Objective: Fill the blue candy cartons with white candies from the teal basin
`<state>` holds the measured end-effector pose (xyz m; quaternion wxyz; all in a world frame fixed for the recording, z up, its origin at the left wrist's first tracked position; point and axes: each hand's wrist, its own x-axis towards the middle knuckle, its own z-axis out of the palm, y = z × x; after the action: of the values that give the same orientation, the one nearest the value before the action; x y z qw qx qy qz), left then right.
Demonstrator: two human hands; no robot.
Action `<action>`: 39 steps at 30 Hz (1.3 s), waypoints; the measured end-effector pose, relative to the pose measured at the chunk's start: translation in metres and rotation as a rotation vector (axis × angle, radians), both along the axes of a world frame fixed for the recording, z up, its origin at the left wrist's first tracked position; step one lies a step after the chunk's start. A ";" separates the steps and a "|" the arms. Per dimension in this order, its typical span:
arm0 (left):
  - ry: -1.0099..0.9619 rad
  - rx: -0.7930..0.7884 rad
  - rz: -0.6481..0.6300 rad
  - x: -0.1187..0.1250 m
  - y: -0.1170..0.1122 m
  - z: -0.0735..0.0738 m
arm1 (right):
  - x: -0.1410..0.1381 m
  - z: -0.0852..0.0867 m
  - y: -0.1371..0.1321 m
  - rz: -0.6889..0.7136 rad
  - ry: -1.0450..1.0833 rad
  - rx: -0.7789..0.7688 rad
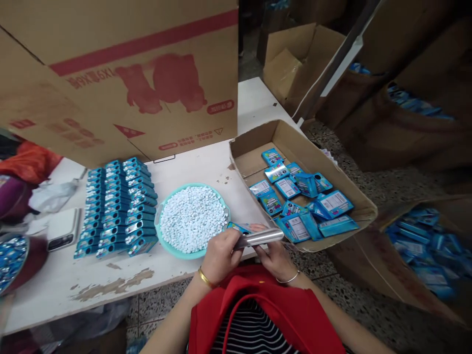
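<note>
My left hand [220, 255] is closed around a shiny metal tube [260, 238] and a small blue box [239, 227] at the table's front edge. My right hand [275, 258] grips the same tube from below, fingers curled. Just left of the hands sits a teal bowl [162, 236] heaped with small white tablets [192, 216]. Rows of blue boxes [118, 206] lie stacked further left.
A shallow cardboard tray [332, 169] on the right holds several loose blue packets [298, 201]. A large cardboard carton [121, 73] stands behind. A phone [62, 228] and a bowl of wrapped items [11, 258] lie far left. Bags of blue packets [427, 246] sit on the floor.
</note>
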<state>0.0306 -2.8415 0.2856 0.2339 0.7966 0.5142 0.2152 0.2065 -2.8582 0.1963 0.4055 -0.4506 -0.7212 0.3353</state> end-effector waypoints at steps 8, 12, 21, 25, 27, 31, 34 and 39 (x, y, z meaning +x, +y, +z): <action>-0.058 0.121 0.412 -0.102 -0.012 -0.019 | -0.055 -0.030 0.032 -0.086 0.184 -0.104; -0.041 -0.024 0.639 -0.163 -0.039 -0.054 | -0.101 -0.056 0.077 -0.245 0.331 -0.174; -0.094 -0.277 0.805 -0.186 -0.101 -0.105 | -0.164 -0.083 0.094 -0.310 0.321 -0.280; -0.105 -0.284 0.771 -0.185 -0.098 -0.110 | -0.189 -0.078 0.089 -0.274 0.329 -0.305; -0.106 -0.262 0.741 -0.186 -0.094 -0.111 | -0.207 -0.074 0.087 -0.237 0.355 -0.308; -0.102 -0.232 0.713 -0.187 -0.086 -0.114 | -0.237 -0.067 0.085 -0.181 0.392 -0.313; -0.093 -0.231 0.689 -0.187 -0.082 -0.115 | -0.246 -0.060 0.085 -0.136 0.377 -0.304; -0.042 -0.260 0.575 -0.200 -0.091 -0.097 | -0.229 -0.042 0.095 -0.139 0.371 -0.251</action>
<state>-0.1698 -2.9329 0.1882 0.2738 0.5774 0.7367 0.2213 -0.0229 -2.7631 0.1547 0.4939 -0.4767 -0.5543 0.4707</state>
